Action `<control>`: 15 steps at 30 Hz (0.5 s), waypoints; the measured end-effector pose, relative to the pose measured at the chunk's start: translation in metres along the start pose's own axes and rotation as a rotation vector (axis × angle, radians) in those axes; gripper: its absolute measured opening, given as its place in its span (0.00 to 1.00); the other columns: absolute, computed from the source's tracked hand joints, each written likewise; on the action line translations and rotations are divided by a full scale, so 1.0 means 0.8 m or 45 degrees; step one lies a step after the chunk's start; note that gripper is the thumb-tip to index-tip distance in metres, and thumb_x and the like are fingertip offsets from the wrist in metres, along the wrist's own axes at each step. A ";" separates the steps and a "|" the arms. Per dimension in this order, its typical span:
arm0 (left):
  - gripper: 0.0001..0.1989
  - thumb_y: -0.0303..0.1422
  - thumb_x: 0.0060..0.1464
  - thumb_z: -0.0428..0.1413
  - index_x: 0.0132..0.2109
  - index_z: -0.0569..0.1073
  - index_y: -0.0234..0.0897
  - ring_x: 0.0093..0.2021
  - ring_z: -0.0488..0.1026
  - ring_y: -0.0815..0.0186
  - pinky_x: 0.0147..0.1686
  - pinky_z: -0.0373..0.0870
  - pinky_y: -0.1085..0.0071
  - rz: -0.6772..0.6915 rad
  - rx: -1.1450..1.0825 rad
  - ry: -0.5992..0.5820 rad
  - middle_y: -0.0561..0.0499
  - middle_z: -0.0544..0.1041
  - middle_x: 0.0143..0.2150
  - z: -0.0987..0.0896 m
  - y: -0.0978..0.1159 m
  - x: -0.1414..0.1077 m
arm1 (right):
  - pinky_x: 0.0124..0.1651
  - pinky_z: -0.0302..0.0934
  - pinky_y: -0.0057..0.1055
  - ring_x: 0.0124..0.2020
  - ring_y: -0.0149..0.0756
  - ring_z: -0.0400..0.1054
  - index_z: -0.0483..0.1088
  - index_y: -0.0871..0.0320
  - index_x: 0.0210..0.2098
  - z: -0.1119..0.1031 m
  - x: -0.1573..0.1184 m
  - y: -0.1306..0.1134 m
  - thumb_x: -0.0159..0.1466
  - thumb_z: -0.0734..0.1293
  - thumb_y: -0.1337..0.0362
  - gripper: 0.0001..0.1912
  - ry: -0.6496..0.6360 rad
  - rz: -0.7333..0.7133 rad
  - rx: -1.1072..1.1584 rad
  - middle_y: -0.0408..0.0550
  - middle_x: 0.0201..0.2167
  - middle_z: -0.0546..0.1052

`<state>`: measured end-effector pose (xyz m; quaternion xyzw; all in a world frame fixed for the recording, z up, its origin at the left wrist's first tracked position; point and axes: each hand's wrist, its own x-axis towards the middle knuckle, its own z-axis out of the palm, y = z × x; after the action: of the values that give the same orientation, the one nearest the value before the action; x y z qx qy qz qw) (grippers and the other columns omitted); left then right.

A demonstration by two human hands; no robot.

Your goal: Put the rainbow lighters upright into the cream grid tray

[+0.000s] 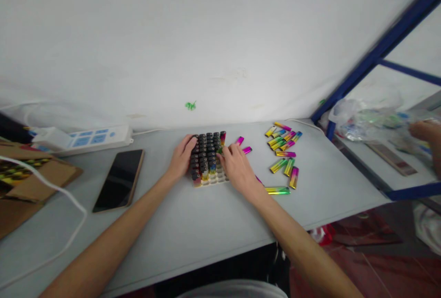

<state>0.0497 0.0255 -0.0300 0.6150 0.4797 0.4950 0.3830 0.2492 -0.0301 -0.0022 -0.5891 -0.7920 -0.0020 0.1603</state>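
A pale slotted tray point(211, 181) lies on the grey table, with upright black-topped pieces point(206, 144) in rows that look like lighters with shiny coloured bodies. My left hand point(181, 158) is closed round the tray's left side, its thumb over the edge row. At the right side of the rows my right hand point(237, 169) has its fingers bent together round a shiny green lighter point(219, 150), mostly hidden by the fingers. Bare slots show near the front right. Just beyond that hand lie pink shiny pieces point(247, 150), partly covered.
Several loose shiny coloured pieces point(285, 154) are scattered at the right. A phone point(119, 181), a white power strip point(99, 137) and an open cardboard box point(31, 188) stand left. A blue metal frame point(361, 68) borders the right; another person's hand point(427, 130) is beyond it among plastic bags point(365, 119).
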 end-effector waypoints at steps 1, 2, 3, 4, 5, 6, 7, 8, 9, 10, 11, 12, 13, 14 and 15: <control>0.18 0.48 0.67 0.51 0.46 0.76 0.39 0.45 0.72 0.60 0.46 0.68 0.68 0.002 -0.001 -0.003 0.51 0.77 0.42 0.000 0.000 0.000 | 0.53 0.66 0.45 0.50 0.52 0.69 0.73 0.62 0.49 0.000 -0.001 0.002 0.77 0.60 0.60 0.14 -0.005 -0.021 0.008 0.60 0.46 0.75; 0.18 0.48 0.67 0.51 0.46 0.76 0.40 0.44 0.71 0.60 0.45 0.67 0.68 0.002 -0.002 -0.008 0.51 0.77 0.41 0.000 0.000 0.000 | 0.54 0.66 0.45 0.50 0.52 0.70 0.73 0.62 0.49 -0.001 -0.003 0.005 0.77 0.60 0.60 0.14 -0.005 -0.042 0.017 0.60 0.46 0.75; 0.18 0.48 0.67 0.51 0.46 0.75 0.40 0.44 0.71 0.60 0.45 0.67 0.68 0.000 -0.002 -0.011 0.51 0.76 0.41 -0.001 0.001 0.000 | 0.54 0.66 0.45 0.50 0.51 0.70 0.73 0.61 0.49 -0.003 -0.006 0.008 0.77 0.60 0.60 0.13 -0.002 -0.059 0.030 0.60 0.46 0.75; 0.17 0.48 0.67 0.51 0.45 0.75 0.40 0.43 0.71 0.60 0.45 0.67 0.68 -0.004 -0.002 -0.015 0.51 0.76 0.41 -0.001 0.001 0.000 | 0.53 0.66 0.44 0.49 0.51 0.70 0.73 0.61 0.49 -0.006 -0.009 0.012 0.77 0.60 0.59 0.13 0.004 -0.067 0.053 0.59 0.46 0.75; 0.17 0.48 0.67 0.51 0.45 0.75 0.40 0.43 0.71 0.61 0.45 0.67 0.68 -0.009 -0.004 -0.019 0.51 0.76 0.41 -0.001 0.001 0.000 | 0.53 0.66 0.43 0.48 0.49 0.71 0.73 0.60 0.48 -0.010 -0.014 0.017 0.77 0.60 0.59 0.13 0.015 -0.067 0.090 0.59 0.46 0.75; 0.17 0.48 0.67 0.51 0.45 0.75 0.40 0.43 0.71 0.61 0.44 0.67 0.68 -0.014 -0.007 -0.022 0.51 0.76 0.40 -0.001 0.001 0.000 | 0.52 0.66 0.42 0.47 0.48 0.71 0.73 0.59 0.48 -0.015 -0.020 0.023 0.77 0.60 0.59 0.13 0.033 -0.057 0.143 0.58 0.46 0.76; 0.17 0.48 0.67 0.51 0.45 0.74 0.40 0.43 0.71 0.60 0.44 0.67 0.68 -0.019 -0.009 -0.025 0.51 0.75 0.40 -0.001 0.001 0.000 | 0.50 0.66 0.40 0.45 0.46 0.72 0.73 0.59 0.48 -0.021 -0.028 0.031 0.77 0.60 0.59 0.12 0.053 -0.042 0.212 0.57 0.45 0.77; 0.17 0.48 0.67 0.51 0.45 0.74 0.40 0.43 0.71 0.60 0.43 0.67 0.68 -0.022 -0.010 -0.025 0.51 0.75 0.40 -0.002 0.000 0.000 | 0.49 0.66 0.39 0.43 0.44 0.72 0.73 0.58 0.48 -0.027 -0.037 0.040 0.77 0.60 0.60 0.12 0.075 -0.025 0.291 0.55 0.44 0.77; 0.18 0.49 0.66 0.51 0.45 0.74 0.40 0.43 0.71 0.60 0.43 0.67 0.68 -0.023 -0.008 -0.023 0.51 0.75 0.40 -0.002 0.000 0.000 | 0.47 0.66 0.37 0.40 0.42 0.73 0.73 0.58 0.48 -0.035 -0.048 0.050 0.77 0.60 0.61 0.12 0.099 -0.006 0.373 0.54 0.42 0.78; 0.18 0.49 0.66 0.51 0.45 0.74 0.40 0.42 0.71 0.60 0.43 0.67 0.68 -0.025 -0.004 -0.020 0.51 0.75 0.40 -0.001 0.000 0.000 | 0.45 0.66 0.36 0.39 0.40 0.73 0.73 0.57 0.47 -0.043 -0.061 0.062 0.77 0.60 0.61 0.11 0.109 0.013 0.448 0.52 0.40 0.78; 0.18 0.49 0.66 0.51 0.45 0.74 0.40 0.42 0.71 0.60 0.43 0.67 0.68 -0.027 -0.001 -0.017 0.51 0.75 0.40 -0.001 0.001 0.000 | 0.44 0.66 0.35 0.37 0.39 0.73 0.74 0.57 0.44 -0.051 -0.074 0.074 0.76 0.61 0.61 0.11 0.134 0.043 0.505 0.50 0.38 0.78; 0.18 0.49 0.66 0.51 0.45 0.74 0.40 0.42 0.71 0.60 0.43 0.67 0.68 -0.030 0.001 -0.014 0.51 0.75 0.40 -0.001 0.001 0.000 | 0.43 0.67 0.35 0.36 0.38 0.73 0.74 0.57 0.42 -0.059 -0.089 0.088 0.75 0.62 0.61 0.10 0.152 0.079 0.535 0.50 0.37 0.79; 0.18 0.49 0.65 0.51 0.44 0.74 0.39 0.42 0.70 0.60 0.43 0.67 0.68 -0.033 0.000 -0.011 0.51 0.75 0.39 -0.001 0.002 0.000 | 0.42 0.67 0.35 0.36 0.39 0.74 0.75 0.56 0.42 -0.067 -0.104 0.101 0.74 0.64 0.60 0.10 0.164 0.121 0.543 0.49 0.36 0.79; 0.18 0.49 0.65 0.52 0.44 0.74 0.39 0.42 0.70 0.60 0.42 0.67 0.68 -0.036 -0.003 -0.012 0.51 0.75 0.39 -0.001 0.003 -0.001 | 0.42 0.68 0.36 0.36 0.39 0.74 0.75 0.56 0.41 -0.075 -0.118 0.115 0.73 0.65 0.60 0.09 0.172 0.157 0.536 0.49 0.35 0.79; 0.18 0.49 0.65 0.52 0.44 0.75 0.39 0.42 0.70 0.60 0.42 0.67 0.68 -0.040 -0.007 -0.014 0.51 0.75 0.39 -0.001 0.004 -0.001 | 0.42 0.69 0.37 0.36 0.40 0.74 0.76 0.55 0.41 -0.081 -0.131 0.127 0.73 0.66 0.59 0.09 0.144 0.171 0.523 0.49 0.36 0.79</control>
<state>0.0498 0.0241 -0.0267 0.6090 0.4859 0.4869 0.3949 0.3876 -0.1094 0.0136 -0.5946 -0.7244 0.1369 0.3209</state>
